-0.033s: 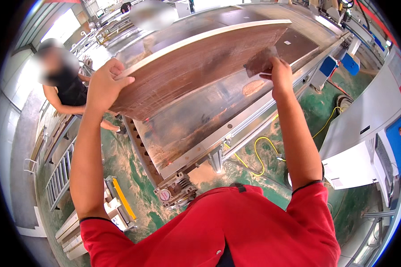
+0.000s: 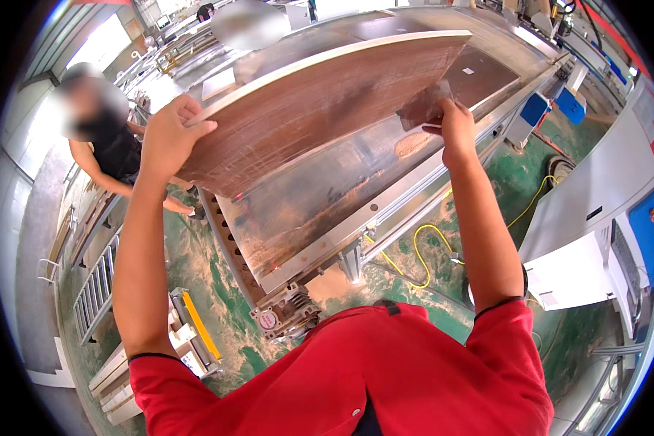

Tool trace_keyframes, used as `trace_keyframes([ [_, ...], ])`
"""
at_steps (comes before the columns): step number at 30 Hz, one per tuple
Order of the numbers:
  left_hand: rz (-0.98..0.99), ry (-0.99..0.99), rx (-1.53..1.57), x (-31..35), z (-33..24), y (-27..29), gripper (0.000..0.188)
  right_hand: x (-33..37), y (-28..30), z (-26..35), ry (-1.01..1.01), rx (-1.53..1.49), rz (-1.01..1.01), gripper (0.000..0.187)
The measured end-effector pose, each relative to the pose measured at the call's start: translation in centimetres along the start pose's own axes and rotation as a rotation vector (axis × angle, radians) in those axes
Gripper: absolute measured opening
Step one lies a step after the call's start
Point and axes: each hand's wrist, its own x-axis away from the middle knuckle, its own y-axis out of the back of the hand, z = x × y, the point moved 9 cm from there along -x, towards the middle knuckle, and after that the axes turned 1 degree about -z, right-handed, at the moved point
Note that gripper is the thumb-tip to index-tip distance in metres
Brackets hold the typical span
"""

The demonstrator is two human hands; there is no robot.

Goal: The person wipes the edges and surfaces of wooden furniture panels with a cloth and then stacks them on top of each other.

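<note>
A large brown board (image 2: 320,120) with a pale edge stands tilted up over the long machine bed (image 2: 305,211). My left hand (image 2: 173,138) is closed on the board's upper left corner, thumb on the near face. On the right, my right hand (image 2: 454,125) pinches a thin, dark brown, see-through scrap (image 2: 423,106) in front of the board's right part. I cannot make out what the scrap is made of. Below that hand, a small heap of sawdust (image 2: 412,144) lies on the bed.
A person in black (image 2: 112,138) stands at the left beside the bed. A motor (image 2: 287,314) sits at its near corner. A yellow hose (image 2: 425,269) trails over the dusty green floor. At right stands a white control cabinet (image 2: 596,189); a ladder (image 2: 98,287) is at left.
The board's top edge and my right hand with the scrap have shifted very slightly left. The other person's arm at the left has dropped a little.
</note>
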Motion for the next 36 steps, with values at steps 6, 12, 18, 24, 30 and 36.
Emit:
trace_keyframes([
  [6,-0.109,-0.012,-0.161,-3.7,2.6,0.1,0.033,1.3,1.2,-3.0,-0.086,-0.027,0.001,0.024],
  [12,-0.208,0.009,-0.238,-6.1,5.4,-1.3,0.034,1.4,3.2,-4.3,-0.109,-0.033,0.006,0.024],
  [18,-0.230,-0.002,-0.266,-7.1,6.5,-1.9,0.034,0.6,4.3,-6.3,-0.206,-0.203,-0.009,0.026],
  [24,-0.253,-0.003,-0.272,-6.9,6.5,-1.9,0.033,-1.5,3.5,-8.6,-0.365,-0.637,-0.062,0.042],
  [30,-0.314,-0.032,-0.271,-6.4,6.4,-1.7,0.033,-5.1,0.9,-8.4,-0.278,-0.472,-0.013,0.029],
  [36,-0.371,-0.039,-0.253,-5.3,6.4,-1.3,0.030,-8.2,-2.7,-0.3,-0.002,-0.216,-0.090,0.026],
])
